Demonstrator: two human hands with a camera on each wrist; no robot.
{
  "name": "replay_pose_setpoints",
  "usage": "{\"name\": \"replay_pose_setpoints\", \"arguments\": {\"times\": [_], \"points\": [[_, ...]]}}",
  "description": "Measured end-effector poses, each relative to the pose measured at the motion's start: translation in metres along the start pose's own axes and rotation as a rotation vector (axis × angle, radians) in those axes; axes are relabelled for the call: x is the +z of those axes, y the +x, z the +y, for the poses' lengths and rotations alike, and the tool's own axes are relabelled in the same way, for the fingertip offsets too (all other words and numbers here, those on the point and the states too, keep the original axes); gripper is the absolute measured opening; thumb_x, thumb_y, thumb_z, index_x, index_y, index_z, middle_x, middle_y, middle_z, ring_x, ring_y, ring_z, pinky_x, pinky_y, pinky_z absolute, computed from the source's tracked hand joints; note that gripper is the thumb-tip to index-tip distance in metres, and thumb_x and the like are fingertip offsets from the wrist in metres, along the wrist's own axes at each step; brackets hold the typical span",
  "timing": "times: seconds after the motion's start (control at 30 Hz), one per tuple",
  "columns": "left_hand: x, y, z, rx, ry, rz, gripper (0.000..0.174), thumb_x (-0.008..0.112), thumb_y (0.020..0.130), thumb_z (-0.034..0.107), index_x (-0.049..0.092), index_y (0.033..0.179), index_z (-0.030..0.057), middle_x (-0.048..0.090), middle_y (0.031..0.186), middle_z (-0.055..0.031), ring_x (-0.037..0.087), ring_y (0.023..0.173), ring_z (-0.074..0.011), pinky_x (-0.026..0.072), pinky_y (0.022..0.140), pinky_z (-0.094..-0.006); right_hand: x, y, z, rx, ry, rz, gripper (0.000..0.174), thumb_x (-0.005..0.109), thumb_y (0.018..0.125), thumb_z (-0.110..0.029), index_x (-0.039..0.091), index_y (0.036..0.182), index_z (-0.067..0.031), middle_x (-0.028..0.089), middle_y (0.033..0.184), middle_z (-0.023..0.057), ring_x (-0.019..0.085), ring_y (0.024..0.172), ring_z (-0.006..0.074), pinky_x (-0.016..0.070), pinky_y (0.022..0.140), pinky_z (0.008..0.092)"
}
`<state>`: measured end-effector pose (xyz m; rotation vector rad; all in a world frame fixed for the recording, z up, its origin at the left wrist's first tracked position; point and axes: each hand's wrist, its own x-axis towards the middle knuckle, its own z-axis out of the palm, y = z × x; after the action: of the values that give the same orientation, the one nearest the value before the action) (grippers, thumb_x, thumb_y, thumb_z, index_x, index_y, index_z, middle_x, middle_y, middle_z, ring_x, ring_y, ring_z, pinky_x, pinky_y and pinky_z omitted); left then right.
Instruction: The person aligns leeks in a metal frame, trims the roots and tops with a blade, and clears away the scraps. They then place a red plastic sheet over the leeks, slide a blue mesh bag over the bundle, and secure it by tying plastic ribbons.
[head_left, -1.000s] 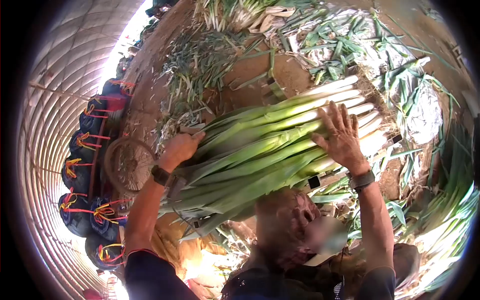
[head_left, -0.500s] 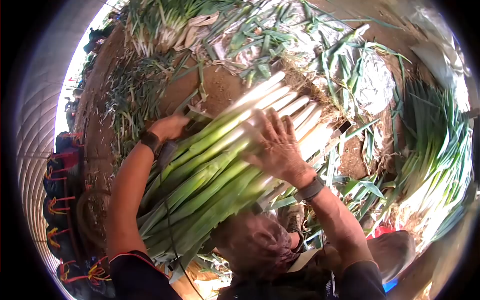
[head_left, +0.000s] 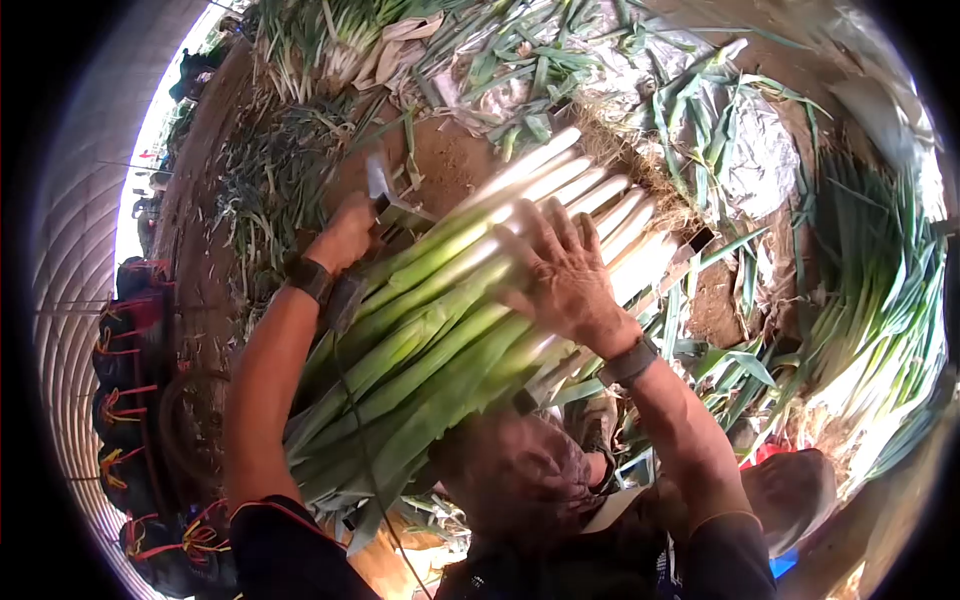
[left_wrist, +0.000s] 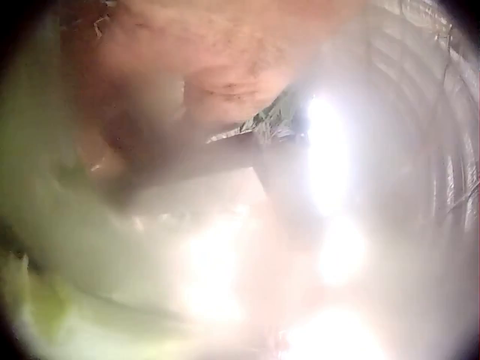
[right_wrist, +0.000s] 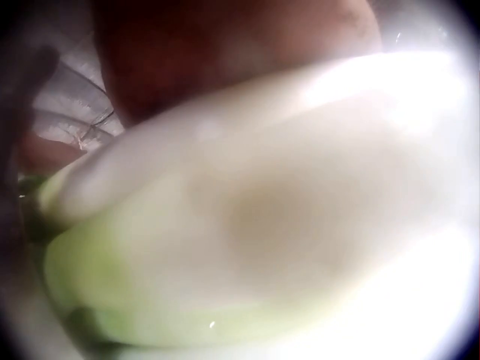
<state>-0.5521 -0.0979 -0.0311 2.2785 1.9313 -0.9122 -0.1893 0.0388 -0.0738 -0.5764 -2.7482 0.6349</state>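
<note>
Fingers (left_wrist: 229, 94) at top, blurred | dark bar (left_wrist: 217, 156) below | pale-green leek (left_wrist: 49, 311) lower left | ribbed wall (left_wrist: 420, 127) right

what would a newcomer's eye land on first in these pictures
Probably the thick row of leeks slanting across the middle of the head view, green toward the lower left and white toward the upper right. The right hand lies with fingers spread on top of it. Next might come the dark bundles with red and yellow ties along the left edge.

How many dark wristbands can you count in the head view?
2: one wristband at the left hand, beside the leeks; a second wristband at the right hand, spread over them. Any under sleeves would be hidden.
</note>
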Motion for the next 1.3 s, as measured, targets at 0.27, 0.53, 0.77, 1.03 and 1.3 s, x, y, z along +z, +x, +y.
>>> {"name": "replay_pose_setpoints", "arguments": {"times": [0.27,0.53,0.77,1.03,1.3], "points": [[-0.167,-0.058,0.014,-0.458,-1.742,0.85,0.054,0.064,0.09,0.022,0.043,0.132,-0.0038,0.063,0.108,-0.0135,0.062,0.099,-0.0243,0.0476,0.093,-0.0406,0.001,0.002,0.002,-0.011,0.04,0.046,0.074,0.04,0.085,-0.072,0.026,0.148,-0.0364,0.012,0.157,0.0104,0.009,0.144,0.0381,0.006,0.116,0.0559],[-0.266,-0.116,0.21,-0.002,-0.979,0.584,0.056,0.083,0.067,0.028,0.064,0.114,0.0038,0.062,0.111,-0.0148,0.058,0.11,-0.0306,0.0401,0.102,-0.0454,0.012,0.004,0.007,-0.022,0.058,0.094,0.08,0.038,0.082,-0.077,0.029,0.147,-0.032,0.016,0.156,0.0118,0.01,0.143,0.0398,0.0083,0.114,0.0582],[-0.256,-0.089,0.28,0.127,-1.005,0.43,0.05,0.078,0.07,0.027,0.065,0.112,0.0031,0.067,0.077,-0.0074,0.067,0.076,-0.0291,0.0511,0.086,-0.0465,0.004,0.003,0.006,-0.033,0.128,0.051,0.074,0.04,0.085,-0.072,0.035,0.145,-0.0279,0.015,0.156,0.0133,0.008,0.143,0.0413,0.007,0.114,0.0596],[-0.174,-0.039,0.353,0.105,-0.414,0.207,0.015,0.057,0.077,0.014,0.062,0.088,0.0046,0.054,0.05,-0.0057,0.058,0.048,-0.024,0.0435,0.053,-0.0375,-0.008,-0.002,0.01,-0.037,0.14,-0.093,0.084,0.034,0.083,-0.076,0.029,0.148,-0.0228,0.018,0.155,0.0145,0.007,0.144,0.0379,0.0023,0.116,0.0557],[-0.149,-0.023,0.375,0.019,-0.482,0.112,0.017,0.058,0.071,0.015,0.058,0.082,0.0024,0.056,0.053,-0.0089,0.061,0.052,-0.0253,0.0455,0.062,-0.038,-0.015,-0.055,0.008,-0.301,1.065,-0.106,0.075,0.052,0.086,-0.062,0.05,0.132,-0.0027,0.035,0.147,0.022,0.029,0.138,0.0351,0.0282,0.113,0.0477]]}}
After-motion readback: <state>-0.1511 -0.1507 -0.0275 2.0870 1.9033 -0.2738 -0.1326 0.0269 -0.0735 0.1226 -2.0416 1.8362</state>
